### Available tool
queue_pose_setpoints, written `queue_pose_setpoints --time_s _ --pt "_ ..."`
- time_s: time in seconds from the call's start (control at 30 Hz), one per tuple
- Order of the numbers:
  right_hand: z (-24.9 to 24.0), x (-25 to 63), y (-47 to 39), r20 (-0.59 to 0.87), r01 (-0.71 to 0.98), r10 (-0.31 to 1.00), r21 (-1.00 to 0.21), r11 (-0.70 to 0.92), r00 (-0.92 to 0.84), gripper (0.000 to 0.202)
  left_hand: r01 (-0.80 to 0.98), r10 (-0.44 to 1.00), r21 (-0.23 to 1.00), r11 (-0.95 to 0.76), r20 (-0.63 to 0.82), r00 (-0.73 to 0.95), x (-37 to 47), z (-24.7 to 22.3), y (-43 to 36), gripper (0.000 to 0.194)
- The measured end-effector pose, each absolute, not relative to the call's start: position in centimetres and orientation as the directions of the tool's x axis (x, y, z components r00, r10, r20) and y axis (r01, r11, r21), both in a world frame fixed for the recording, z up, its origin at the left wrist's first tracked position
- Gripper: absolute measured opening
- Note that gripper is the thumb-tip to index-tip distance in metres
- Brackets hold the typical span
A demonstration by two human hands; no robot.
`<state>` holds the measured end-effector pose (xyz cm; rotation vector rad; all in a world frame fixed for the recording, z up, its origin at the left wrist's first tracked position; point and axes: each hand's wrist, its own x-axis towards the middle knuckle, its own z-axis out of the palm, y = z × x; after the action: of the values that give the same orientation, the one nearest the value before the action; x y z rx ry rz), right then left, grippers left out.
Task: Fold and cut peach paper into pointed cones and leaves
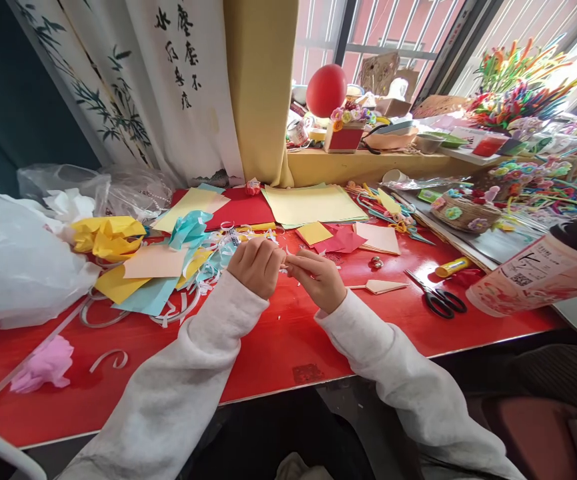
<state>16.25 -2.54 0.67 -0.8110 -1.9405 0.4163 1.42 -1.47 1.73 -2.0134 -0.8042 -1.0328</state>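
Note:
Above the middle of the red table, my two hands meet fingertip to fingertip. My left hand [257, 265] is closed in a fist, back of the hand up. My right hand [317, 275] pinches with thumb and forefinger at a small pale pink bit of paper [285, 261] between the hands; most of it is hidden by the fingers. To the right of my right hand lies a folded pale pink paper piece [381, 287] with a thin point. Scissors [438, 297] with black handles rest farther right, near two small metal bells [377, 263].
Coloured paper sheets [313, 202] lie at the back of the red table [278, 360]. Paper squares and shreds crowd the left, beside a white plastic bag [23, 260]. On the right are a glue stick [453, 267] and a tilted lidded cup [543, 270].

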Motion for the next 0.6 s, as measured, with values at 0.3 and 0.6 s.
queue_pose_setpoints --time_s 0.3,0.6 --pt "0.1 16.3 -1.6 0.600 0.312 0.780 -0.717 0.623 -0.177 0.019 0.739 0.081 -0.412 -0.533 0.845 0.529 1.2 2.5 -2.8 0.010" --pt "0.1 16.4 -0.6 0.635 0.457 0.706 -0.552 0.698 -0.313 0.022 0.658 0.291 0.010 -0.753 0.901 0.320 1.3 3.6 -2.6 0.007"
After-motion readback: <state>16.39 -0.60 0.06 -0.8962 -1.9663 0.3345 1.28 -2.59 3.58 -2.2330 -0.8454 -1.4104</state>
